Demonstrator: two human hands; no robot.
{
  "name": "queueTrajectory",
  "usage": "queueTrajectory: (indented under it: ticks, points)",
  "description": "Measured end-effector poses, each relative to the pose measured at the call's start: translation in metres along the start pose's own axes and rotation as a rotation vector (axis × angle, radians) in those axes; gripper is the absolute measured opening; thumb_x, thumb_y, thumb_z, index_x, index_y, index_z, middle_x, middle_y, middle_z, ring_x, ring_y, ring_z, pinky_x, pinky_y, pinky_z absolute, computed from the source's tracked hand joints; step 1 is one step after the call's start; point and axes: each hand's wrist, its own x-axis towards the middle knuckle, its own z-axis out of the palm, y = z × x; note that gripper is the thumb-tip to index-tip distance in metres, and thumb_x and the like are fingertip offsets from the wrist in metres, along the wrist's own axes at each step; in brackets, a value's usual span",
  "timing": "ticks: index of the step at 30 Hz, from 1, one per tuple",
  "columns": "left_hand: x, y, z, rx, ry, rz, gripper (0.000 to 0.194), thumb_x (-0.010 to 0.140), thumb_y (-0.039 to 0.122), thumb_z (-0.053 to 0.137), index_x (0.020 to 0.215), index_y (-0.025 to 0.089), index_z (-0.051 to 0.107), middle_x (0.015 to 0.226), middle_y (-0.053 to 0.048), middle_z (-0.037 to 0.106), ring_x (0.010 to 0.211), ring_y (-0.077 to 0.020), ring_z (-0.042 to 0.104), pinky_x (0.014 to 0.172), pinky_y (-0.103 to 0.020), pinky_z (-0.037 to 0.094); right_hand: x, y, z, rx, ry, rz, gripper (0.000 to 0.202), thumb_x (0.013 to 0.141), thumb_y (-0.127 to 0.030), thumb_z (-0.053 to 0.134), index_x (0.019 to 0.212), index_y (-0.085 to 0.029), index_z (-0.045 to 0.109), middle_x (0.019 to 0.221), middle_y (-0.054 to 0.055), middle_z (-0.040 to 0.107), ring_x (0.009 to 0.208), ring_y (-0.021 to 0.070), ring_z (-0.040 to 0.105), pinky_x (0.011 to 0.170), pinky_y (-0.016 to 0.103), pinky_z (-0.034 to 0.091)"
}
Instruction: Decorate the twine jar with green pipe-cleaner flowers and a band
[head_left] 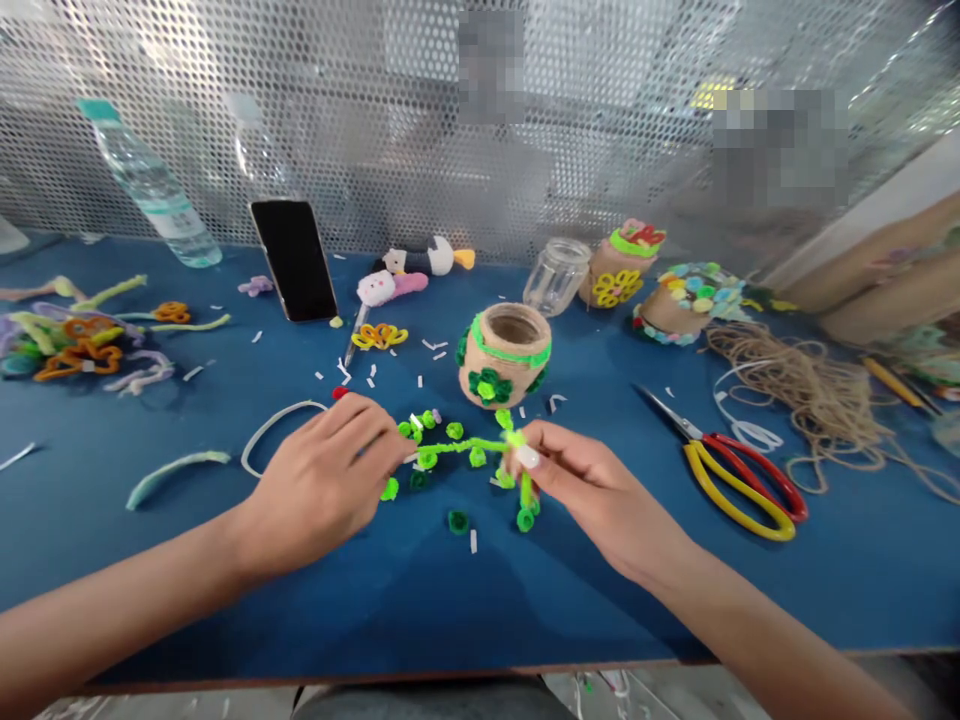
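Observation:
A bright green pipe cleaner (465, 444) stretches between my two hands above the blue table. My left hand (322, 475) pinches its left end. At the other end, my right hand (577, 480) is closed on it with thumb and fingers, where a coiled bit and a drooping length of green show. Small rolled green pipe cleaner balls (454, 430) lie under and around the strand, with a darker green one (457, 521) nearer me. Just behind stands a twine-wrapped jar (495, 365) with a green band and dark green flowers.
Red-and-yellow-handled scissors (742, 485) lie open at right, beside loose twine (802, 390). A glass jar (556, 275) and decorated jars (619, 270) stand behind. A phone (295, 262), a water bottle (154, 190) and piled pipe cleaners (82, 345) are at left.

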Motion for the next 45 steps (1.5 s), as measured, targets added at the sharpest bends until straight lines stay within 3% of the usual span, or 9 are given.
queueTrajectory:
  ticks: [5, 11, 16, 19, 27, 32, 36, 41, 45]
  points:
    - [-0.013, -0.008, -0.009, -0.310, -0.140, -0.195, 0.020, 0.089, 0.013, 0.041, 0.079, 0.016, 0.058, 0.071, -0.001, 0.055, 0.068, -0.0125, 0.050, 0.062, -0.026, 0.043, 0.000, 0.015, -0.016, 0.464, 0.303, 0.009, 0.010, 0.081, -0.028, 0.058, 0.075, -0.020, 0.056, 0.078, 0.001, 0.056, 0.078, 0.0154, 0.057, 0.073, 0.031, 0.049]
    - [-0.037, 0.017, -0.012, -0.681, -0.230, -0.369, 0.020, 0.089, 0.016, 0.044, 0.073, 0.017, 0.055, 0.067, 0.001, 0.056, 0.061, -0.0085, 0.053, 0.055, -0.019, 0.041, -0.018, 0.007, -0.017, 0.793, 0.478, -0.029, 0.013, 0.077, -0.018, 0.061, 0.069, -0.020, 0.052, 0.060, -0.005, 0.033, 0.051, 0.0089, 0.038, 0.053, 0.023, 0.043]
    - [-0.050, 0.041, -0.018, -0.622, -0.315, -0.381, 0.021, 0.092, 0.021, 0.039, 0.082, 0.020, 0.058, 0.069, 0.002, 0.059, 0.059, -0.0092, 0.056, 0.053, -0.018, 0.044, -0.031, 0.015, -0.003, 0.764, 0.562, -0.067, 0.011, 0.080, -0.023, 0.056, 0.070, -0.022, 0.051, 0.057, -0.008, 0.013, 0.045, 0.0100, 0.011, 0.040, 0.020, 0.031]
    - [-0.057, 0.049, -0.015, -0.478, -0.245, -0.294, 0.031, 0.095, 0.024, 0.031, 0.081, 0.019, 0.059, 0.066, 0.001, 0.060, 0.053, -0.0102, 0.055, 0.050, -0.020, 0.044, -0.037, 0.030, 0.003, 0.811, 0.653, -0.055, 0.013, 0.083, -0.024, 0.054, 0.070, -0.021, 0.051, 0.057, -0.008, 0.009, 0.046, 0.0105, 0.004, 0.034, 0.017, 0.021]
    - [-0.076, 0.051, -0.003, -0.409, -0.238, -0.294, 0.030, 0.096, 0.030, 0.032, 0.085, 0.022, 0.058, 0.073, 0.002, 0.065, 0.060, -0.0106, 0.061, 0.054, -0.019, 0.046, -0.044, 0.050, 0.002, 1.017, 0.920, -0.024, 0.018, 0.070, -0.026, 0.074, 0.072, -0.017, 0.058, 0.057, -0.007, 0.043, 0.050, 0.0038, 0.046, 0.048, 0.011, 0.045]
    - [-0.087, 0.045, -0.002, -0.379, -0.196, -0.292, 0.027, 0.095, 0.035, 0.034, 0.089, 0.023, 0.057, 0.075, 0.003, 0.066, 0.062, -0.0098, 0.062, 0.055, -0.017, 0.045, -0.048, 0.056, -0.003, 0.785, 1.185, -0.055, 0.019, 0.071, -0.033, 0.073, 0.072, -0.016, 0.064, 0.066, -0.001, 0.064, 0.069, 0.0106, 0.064, 0.065, 0.019, 0.054]
    - [-0.092, 0.042, -0.002, -0.417, -0.237, -0.323, 0.024, 0.095, 0.034, 0.035, 0.091, 0.024, 0.056, 0.071, 0.004, 0.064, 0.059, -0.0090, 0.061, 0.053, -0.017, 0.044, -0.058, 0.059, -0.003, 0.383, 1.031, -0.053, 0.015, 0.079, -0.032, 0.065, 0.084, -0.019, 0.068, 0.083, 0.004, 0.069, 0.082, 0.0188, 0.067, 0.078, 0.034, 0.054]
    - [-0.096, 0.040, -0.003, -0.359, -0.257, -0.281, 0.028, 0.095, 0.035, 0.034, 0.089, 0.023, 0.058, 0.073, 0.002, 0.066, 0.061, -0.0109, 0.061, 0.052, -0.019, 0.044, -0.080, 0.055, -0.026, -0.582, 0.634, -0.153, 0.027, 0.086, -0.024, 0.054, 0.112, -0.026, 0.061, 0.115, 0.005, 0.061, 0.102, 0.0217, 0.059, 0.089, 0.039, 0.049]
    - [-0.096, 0.038, -0.003, -0.341, -0.253, -0.185, 0.031, 0.096, 0.035, 0.033, 0.086, 0.024, 0.061, 0.071, 0.002, 0.065, 0.059, -0.0109, 0.060, 0.052, -0.020, 0.045, -0.083, 0.052, -0.041, -0.998, 0.303, -0.279, 0.041, 0.090, -0.018, 0.046, 0.129, -0.030, 0.045, 0.135, 0.005, 0.044, 0.122, 0.0233, 0.044, 0.095, 0.041, 0.045]
